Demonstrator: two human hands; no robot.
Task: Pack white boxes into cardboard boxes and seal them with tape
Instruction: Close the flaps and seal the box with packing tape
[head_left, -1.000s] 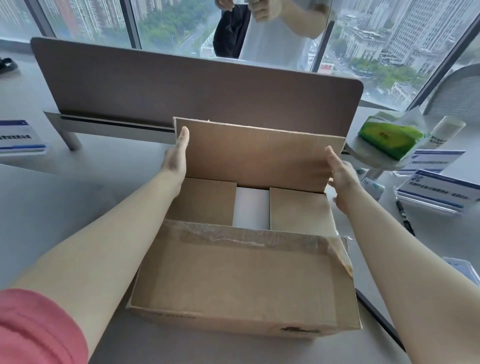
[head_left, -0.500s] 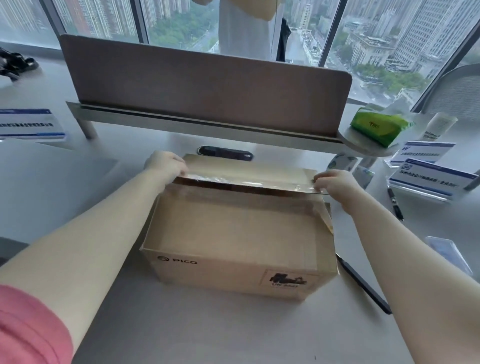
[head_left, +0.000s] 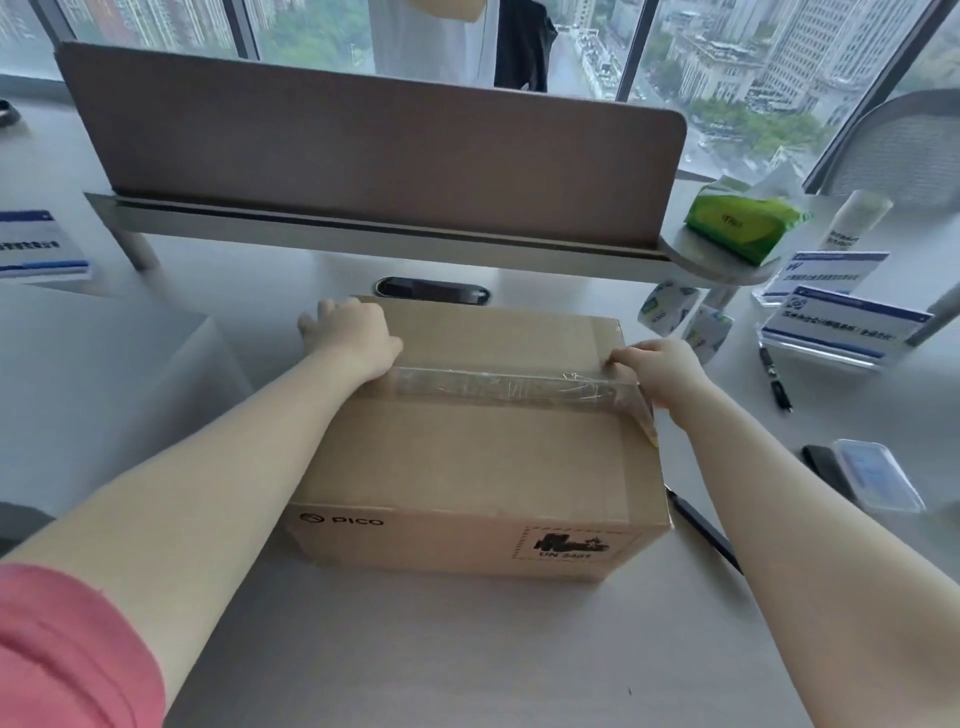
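I saw my left hand (head_left: 349, 332) lying flat, fingers relaxed, on the closed cardboard box (head_left: 467, 447) on the grey counter (head_left: 415, 649). My right hand (head_left: 658, 370) pinched the clear tape (head_left: 498, 387) at the box's right edge. Beyond my fingers stood a brown divider (head_left: 363, 156) and city windows (head_left: 727, 52).

The cardboard box (head_left: 467, 447) sits on the table (head_left: 415, 649), before the divider screen (head_left: 374, 150); tissue pack (head_left: 740, 223) and pens (head_left: 774, 376) lie to its right.
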